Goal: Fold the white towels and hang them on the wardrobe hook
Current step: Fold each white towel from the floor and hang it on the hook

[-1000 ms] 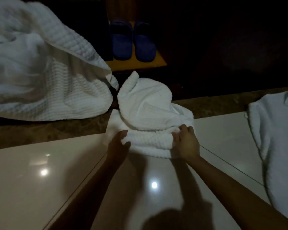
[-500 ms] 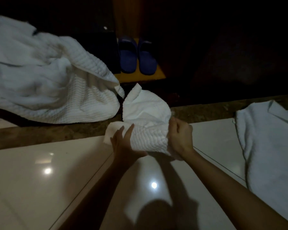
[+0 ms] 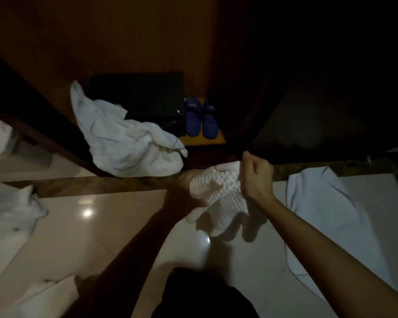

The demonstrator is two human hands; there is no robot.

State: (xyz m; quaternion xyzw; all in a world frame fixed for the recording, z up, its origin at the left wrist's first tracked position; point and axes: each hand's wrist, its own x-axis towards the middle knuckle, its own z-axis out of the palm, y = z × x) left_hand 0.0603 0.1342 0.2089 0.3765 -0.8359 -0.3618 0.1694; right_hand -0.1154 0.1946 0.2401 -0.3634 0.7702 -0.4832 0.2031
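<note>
Both hands hold a small towel (image 3: 218,191) above the floor (image 3: 97,237): left hand (image 3: 184,191) cupped under it, right hand (image 3: 256,177) gripping its top; another towel (image 3: 129,143) lies behind

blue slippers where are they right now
In the head view the blue slippers stand side by side at upper centre on a yellow ledge, just right of the black box.
</note>
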